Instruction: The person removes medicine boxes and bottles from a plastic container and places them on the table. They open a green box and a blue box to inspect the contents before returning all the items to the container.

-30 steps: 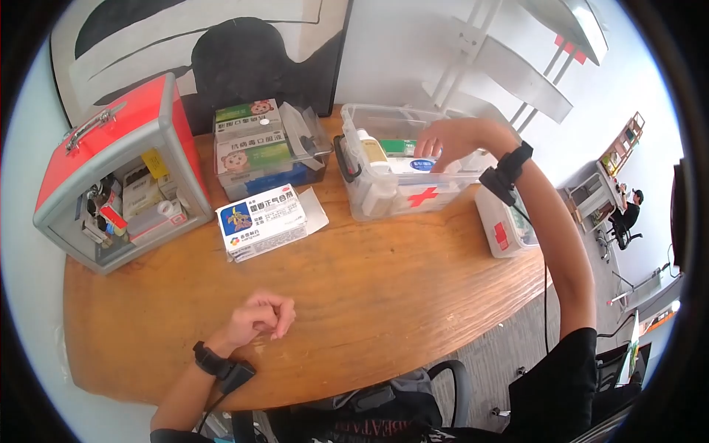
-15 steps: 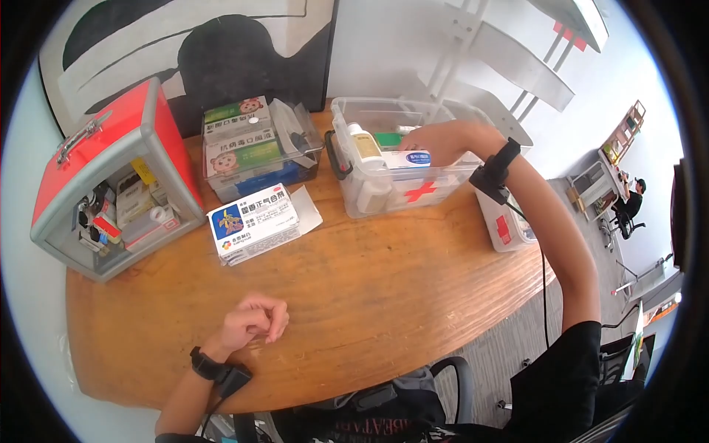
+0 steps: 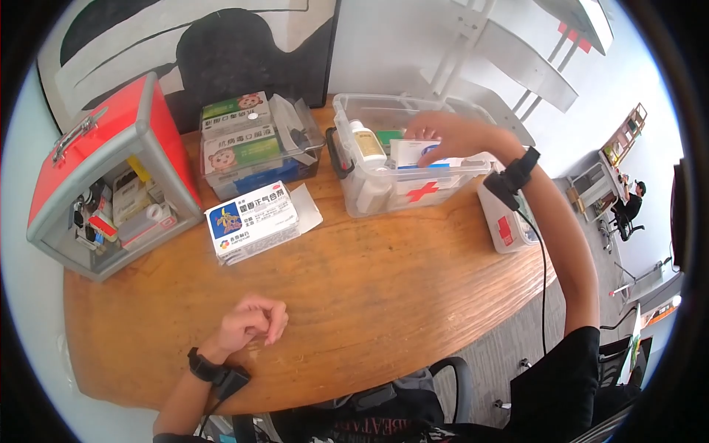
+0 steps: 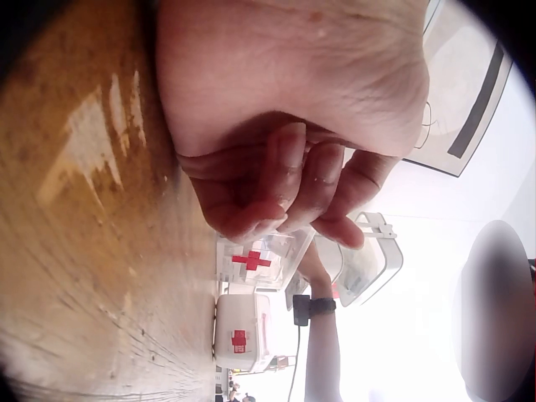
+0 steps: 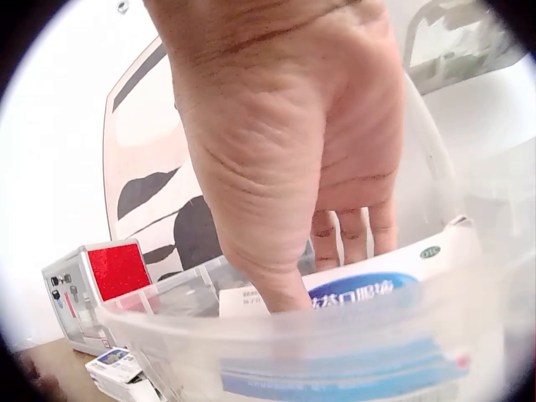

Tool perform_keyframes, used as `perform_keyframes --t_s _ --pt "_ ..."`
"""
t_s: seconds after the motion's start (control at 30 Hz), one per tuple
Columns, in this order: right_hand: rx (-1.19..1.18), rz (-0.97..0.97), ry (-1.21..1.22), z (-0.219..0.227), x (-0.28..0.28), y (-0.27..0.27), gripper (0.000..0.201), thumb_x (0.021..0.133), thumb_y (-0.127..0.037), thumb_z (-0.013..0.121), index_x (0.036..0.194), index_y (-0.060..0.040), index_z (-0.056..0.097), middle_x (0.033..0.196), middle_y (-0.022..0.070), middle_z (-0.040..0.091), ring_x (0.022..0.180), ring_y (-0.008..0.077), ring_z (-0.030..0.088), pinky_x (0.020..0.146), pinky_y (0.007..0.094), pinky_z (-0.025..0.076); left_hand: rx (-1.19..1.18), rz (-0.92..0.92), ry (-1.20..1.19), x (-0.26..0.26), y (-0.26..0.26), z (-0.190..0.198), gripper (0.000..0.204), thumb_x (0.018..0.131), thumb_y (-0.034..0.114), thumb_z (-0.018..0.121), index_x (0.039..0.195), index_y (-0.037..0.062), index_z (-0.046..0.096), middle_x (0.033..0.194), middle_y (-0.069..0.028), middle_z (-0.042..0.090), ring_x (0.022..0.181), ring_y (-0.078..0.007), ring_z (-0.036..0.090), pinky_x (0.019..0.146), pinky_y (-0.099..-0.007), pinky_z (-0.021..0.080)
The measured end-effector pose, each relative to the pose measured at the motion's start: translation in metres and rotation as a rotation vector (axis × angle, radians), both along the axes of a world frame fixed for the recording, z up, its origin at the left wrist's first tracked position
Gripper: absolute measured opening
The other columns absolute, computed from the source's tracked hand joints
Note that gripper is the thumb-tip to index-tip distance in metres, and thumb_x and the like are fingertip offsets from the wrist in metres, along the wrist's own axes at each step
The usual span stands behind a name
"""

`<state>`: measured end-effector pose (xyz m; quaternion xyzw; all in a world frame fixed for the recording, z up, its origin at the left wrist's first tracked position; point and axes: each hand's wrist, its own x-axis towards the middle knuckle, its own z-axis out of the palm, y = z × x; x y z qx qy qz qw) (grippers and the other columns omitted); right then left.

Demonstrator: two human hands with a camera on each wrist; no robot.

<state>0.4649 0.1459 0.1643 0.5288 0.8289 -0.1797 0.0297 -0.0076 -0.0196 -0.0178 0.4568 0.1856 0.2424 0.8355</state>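
My right hand is inside the clear plastic bin with the red cross. It pinches a white medicine box with a blue oval label, thumb over the printed face and fingers behind. In the right wrist view the medicine box shows above the bin's rim, its lower part seen through the wall. A white bottle with a gold label stands beside it in the bin. My left hand rests on the wooden table, fingers loosely curled with nothing in them, as the left wrist view also shows.
A white and blue medicine carton with an open flap lies at mid-table. Behind it sits a clear container of green-and-white cartons. A red and grey medicine cabinet stands left, a smaller red-cross box right. Someone sits far off.
My right hand has come down into the bin, taken hold of the white medicine box and tipped it more upright. My left hand has stayed in place on the table.
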Motion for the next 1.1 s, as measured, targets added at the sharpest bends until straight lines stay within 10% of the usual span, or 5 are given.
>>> perform_keyframes --t_s 0.43,0.6,0.9,1.1 --pt "0.446 0.183 0.236 0.121 -0.107 -0.043 0.047 0.104 -0.023 0.076 0.149 -0.0128 0.071 0.122 0.0065 0.078 0.101 0.0152 0.073 0.089 0.0307 0.061 0.040 0.004 0.018 0.006 -0.001 0.014 0.011 0.081 0.004 0.053 0.073 -0.0017 0.058 0.059 -0.0016 0.039 0.058 -0.0142 0.041 0.059 -0.0310 0.036" --pt "0.163 0.404 0.364 0.072 -0.215 -0.040 0.050 0.102 -0.037 0.078 0.143 -0.0087 0.074 0.119 0.0136 0.078 0.108 0.0257 0.073 0.094 0.0390 0.060 0.032 0.010 0.015 0.006 -0.002 0.012 0.012 0.082 0.004 0.053 0.073 -0.0013 0.058 0.058 -0.0007 0.037 0.058 -0.0151 0.042 0.058 -0.0307 0.038" --pt "-0.205 0.507 0.486 -0.038 -0.276 0.007 0.039 0.104 -0.016 0.072 0.141 -0.0035 0.073 0.124 0.0159 0.077 0.108 0.0293 0.073 0.097 0.0406 0.057 0.065 0.003 0.027 0.004 -0.002 0.012 0.013 0.081 0.007 0.053 0.074 -0.0027 0.060 0.060 -0.0036 0.042 0.059 -0.0162 0.045 0.060 -0.0309 0.038" --pt "0.434 0.492 0.461 -0.048 -0.251 -0.013 0.026 0.100 -0.011 0.072 0.125 -0.0064 0.079 0.127 0.0169 0.076 0.121 0.0377 0.070 0.104 0.0462 0.055 0.055 -0.003 -0.001 0.004 0.000 0.005 0.013 0.082 0.006 0.053 0.074 -0.0021 0.059 0.062 -0.0078 0.049 0.060 -0.0177 0.049 0.060 -0.0314 0.037"
